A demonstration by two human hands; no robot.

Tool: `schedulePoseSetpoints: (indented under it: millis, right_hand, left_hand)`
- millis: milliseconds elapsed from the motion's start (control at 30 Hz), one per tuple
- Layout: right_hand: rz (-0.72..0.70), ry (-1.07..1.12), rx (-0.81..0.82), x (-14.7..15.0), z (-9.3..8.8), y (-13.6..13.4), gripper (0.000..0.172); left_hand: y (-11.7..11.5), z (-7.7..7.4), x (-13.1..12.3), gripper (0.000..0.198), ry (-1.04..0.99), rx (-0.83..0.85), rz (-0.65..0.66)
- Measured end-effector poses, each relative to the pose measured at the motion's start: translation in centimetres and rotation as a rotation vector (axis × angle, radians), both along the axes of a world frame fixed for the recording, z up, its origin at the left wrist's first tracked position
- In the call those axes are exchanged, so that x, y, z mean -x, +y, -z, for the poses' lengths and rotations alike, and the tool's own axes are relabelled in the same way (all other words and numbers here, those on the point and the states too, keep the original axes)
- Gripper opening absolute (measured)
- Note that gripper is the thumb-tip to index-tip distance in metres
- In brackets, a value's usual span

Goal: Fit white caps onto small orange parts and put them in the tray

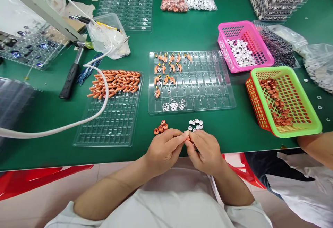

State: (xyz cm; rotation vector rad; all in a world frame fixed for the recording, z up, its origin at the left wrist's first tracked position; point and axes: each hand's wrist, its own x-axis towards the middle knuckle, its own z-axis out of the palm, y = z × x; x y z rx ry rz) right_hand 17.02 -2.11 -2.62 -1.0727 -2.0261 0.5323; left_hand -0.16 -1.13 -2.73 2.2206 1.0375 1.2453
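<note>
At the near edge of the green bench [234, 131], the left hand [162, 151] and right hand [205, 153] met, their fingers [179, 140] pinching a small orange part [189, 138] between the tips. Just beyond lay a heap of orange rings [160, 127] and a cluster of round white caps [195, 125], with a clear plastic compartment tray [191, 82] farther back.

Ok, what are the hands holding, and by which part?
A small orange piece, pinched between the fingers of the left hand and right hand; mostly hidden, so which part is unclear.
</note>
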Motion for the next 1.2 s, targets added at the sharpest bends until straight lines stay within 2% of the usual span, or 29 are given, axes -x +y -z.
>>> schedulePoseSetpoints:
  millis: [233,500,667,833,933,1067,1200]
  right_hand:
    - [0.008,-0.075,-0.064,0.0,0.2,-0.1,0.018]
    - [-0.025,-0.170,-0.047,-0.3,0.4,0.0,0.018]
    - [-0.033,-0.124,-0.001,-0.3,0.4,0.0,0.012]
    - [-0.053,-0.067,0.021,-0.6,0.2,0.2,0.012]
    - [-0.066,-0.021,0.032,-0.7,0.0,0.2,0.014]
    - [-0.080,0.018,0.041,-0.7,-0.1,0.2,0.023]
    - [-0.088,0.020,0.092,-0.6,0.0,0.1,0.019]
  left_hand:
    - [-0.1,0.1,0.0,0.027,0.026,0.014,-0.021]
    - [0.0,0.2,0.1,0.027,0.054,0.013,-0.007]
    - [0.0,-0.1,0.4,0.030,0.095,0.022,0.017]
    - [0.6,-0.5,1.0,0.034,0.049,0.088,0.162]
    - [0.8,-0.7,1.2,0.028,-0.007,0.118,0.139]
    - [0.6,-0.6,0.9,0.020,-0.023,0.047,0.077]
    - [0.5,-0.4,0.8,0.021,0.018,-0.037,0.072]
